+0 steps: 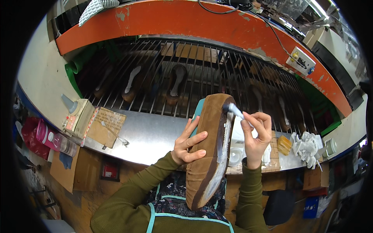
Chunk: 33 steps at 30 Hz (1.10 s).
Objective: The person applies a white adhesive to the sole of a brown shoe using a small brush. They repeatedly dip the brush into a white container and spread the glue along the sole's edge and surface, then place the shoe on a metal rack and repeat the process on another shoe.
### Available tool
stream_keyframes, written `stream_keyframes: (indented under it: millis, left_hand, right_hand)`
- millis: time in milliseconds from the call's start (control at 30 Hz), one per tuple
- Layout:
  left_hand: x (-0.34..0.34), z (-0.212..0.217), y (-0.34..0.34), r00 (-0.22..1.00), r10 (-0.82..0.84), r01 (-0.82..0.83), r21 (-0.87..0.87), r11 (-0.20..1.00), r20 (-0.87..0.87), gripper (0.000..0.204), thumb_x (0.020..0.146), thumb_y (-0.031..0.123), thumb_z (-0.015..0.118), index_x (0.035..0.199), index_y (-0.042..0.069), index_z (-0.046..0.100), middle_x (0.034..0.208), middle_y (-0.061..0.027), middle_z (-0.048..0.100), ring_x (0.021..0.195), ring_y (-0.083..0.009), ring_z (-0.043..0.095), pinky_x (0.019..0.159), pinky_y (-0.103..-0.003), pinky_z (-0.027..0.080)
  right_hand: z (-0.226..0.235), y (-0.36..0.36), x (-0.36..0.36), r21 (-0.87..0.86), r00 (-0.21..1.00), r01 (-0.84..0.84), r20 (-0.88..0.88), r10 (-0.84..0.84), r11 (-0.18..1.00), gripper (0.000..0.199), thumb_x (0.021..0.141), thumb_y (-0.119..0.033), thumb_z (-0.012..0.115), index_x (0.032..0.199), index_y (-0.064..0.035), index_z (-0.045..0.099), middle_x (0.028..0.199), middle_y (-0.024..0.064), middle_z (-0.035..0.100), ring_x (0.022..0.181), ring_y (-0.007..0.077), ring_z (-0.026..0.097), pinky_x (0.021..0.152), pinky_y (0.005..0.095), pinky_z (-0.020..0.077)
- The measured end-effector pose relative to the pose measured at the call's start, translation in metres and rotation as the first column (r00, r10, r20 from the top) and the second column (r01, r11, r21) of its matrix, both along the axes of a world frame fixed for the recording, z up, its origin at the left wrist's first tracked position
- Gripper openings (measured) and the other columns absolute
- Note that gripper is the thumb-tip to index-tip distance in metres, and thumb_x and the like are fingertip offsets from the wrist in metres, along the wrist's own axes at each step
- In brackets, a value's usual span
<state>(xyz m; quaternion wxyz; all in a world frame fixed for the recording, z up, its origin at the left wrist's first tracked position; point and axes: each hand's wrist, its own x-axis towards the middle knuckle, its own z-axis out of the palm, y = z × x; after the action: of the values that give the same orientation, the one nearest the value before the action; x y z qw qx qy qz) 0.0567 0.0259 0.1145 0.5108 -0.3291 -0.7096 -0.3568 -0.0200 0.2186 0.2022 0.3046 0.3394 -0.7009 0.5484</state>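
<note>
A brown suede moccasin-style shoe upper on a last (pixel 208 151) is held above the near edge of the metal-topped bench (pixel 155 136), its long axis running from low near the person's chest up and away toward the grille; the gathered toe points down toward the body and the heel end points up and slightly right. Its bottom face, ringed by a dark band with a pale glossy middle, is turned to the right. The shoe is gripped along its left side by the left hand (pixel 188 145), fingers wrapped across the suede. A small white-handled brush (pixel 235 110) is pinched in the narrowly closed right hand (pixel 256 136), its dark tip touching the upper heel rim of the shoe. Behind, a dark wire grille (pixel 186 73) under an orange curved hood (pixel 186 19) is seen, with other shoes behind the bars. At the bench's left end a glue bottle on a pale block (pixel 77 114) and a brown cardboard sheet (pixel 107 126) are set; white cups (pixel 235 155) lie just behind the shoe, and a yellow sponge (pixel 284 144) and crumpled white gloves (pixel 307 147) lie toward the right end.
</note>
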Motion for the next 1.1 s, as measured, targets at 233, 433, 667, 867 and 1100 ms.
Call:
stream_keyframes:
  millis: [233, 433, 667, 867, 1100]
  left_hand:
    - [0.002, -0.002, -0.005, 1.000, 0.015, -0.015, -0.009, 1.000, 0.027, 0.041, 0.080, 0.015, 0.067, 0.115, 0.025, 0.048, 0.135, -0.0156, 0.049, 0.123, -0.0557, 0.040, 0.103, -0.066, 0.030]
    - [0.005, 0.001, -0.005, 0.995, 0.026, -0.029, 0.024, 0.999, 0.100, 0.041, 0.079, 0.015, 0.068, 0.114, 0.024, 0.048, 0.134, -0.0156, 0.050, 0.124, -0.0552, 0.040, 0.103, -0.066, 0.030]
    - [-0.001, 0.003, -0.008, 0.995, 0.076, -0.078, 0.021, 0.997, 0.060, 0.040, 0.079, 0.015, 0.068, 0.113, 0.025, 0.050, 0.134, -0.0142, 0.050, 0.123, -0.0540, 0.041, 0.104, -0.065, 0.030]
    - [-0.005, 0.000, -0.011, 0.992, 0.116, -0.118, 0.032, 0.993, 0.052, 0.038, 0.081, 0.015, 0.068, 0.113, 0.026, 0.051, 0.134, -0.0125, 0.051, 0.123, -0.0530, 0.042, 0.105, -0.065, 0.029]
    - [-0.012, -0.002, -0.007, 0.960, 0.279, -0.279, 0.013, 0.960, 0.011, 0.035, 0.081, 0.018, 0.068, 0.111, 0.028, 0.052, 0.132, -0.0113, 0.053, 0.122, -0.0526, 0.044, 0.107, -0.065, 0.023]
  right_hand:
    - [-0.007, 0.014, 0.007, 0.108, 0.987, -0.149, 0.078, 0.141, 0.983, 0.021, 0.076, -0.003, 0.074, 0.097, -0.0089, 0.074, 0.091, 0.0031, 0.055, 0.067, 0.0088, 0.050, 0.052, 0.0218, 0.0376]
    - [-0.011, 0.022, 0.021, 0.138, 0.977, -0.178, 0.144, 0.158, 0.974, 0.022, 0.074, -0.003, 0.075, 0.095, -0.0098, 0.075, 0.085, 0.0016, 0.057, 0.064, 0.0081, 0.049, 0.051, 0.0224, 0.0362]
    - [-0.015, 0.031, 0.035, 0.177, 0.950, -0.231, 0.251, 0.184, 0.957, 0.022, 0.074, -0.002, 0.075, 0.095, -0.0086, 0.075, 0.086, 0.0023, 0.056, 0.066, 0.0091, 0.052, 0.056, 0.0229, 0.0407]
    - [-0.020, 0.037, 0.044, 0.154, 0.920, -0.319, 0.289, 0.266, 0.935, 0.022, 0.075, -0.002, 0.074, 0.096, -0.0067, 0.075, 0.089, 0.0038, 0.055, 0.070, 0.0096, 0.054, 0.059, 0.0229, 0.0435]
    - [-0.045, 0.025, 0.060, -0.010, 0.910, -0.040, 0.412, 0.041, 0.999, 0.018, 0.081, -0.004, 0.069, 0.100, -0.0030, 0.073, 0.088, 0.0044, 0.054, 0.073, 0.0092, 0.050, 0.063, 0.0203, 0.0408]
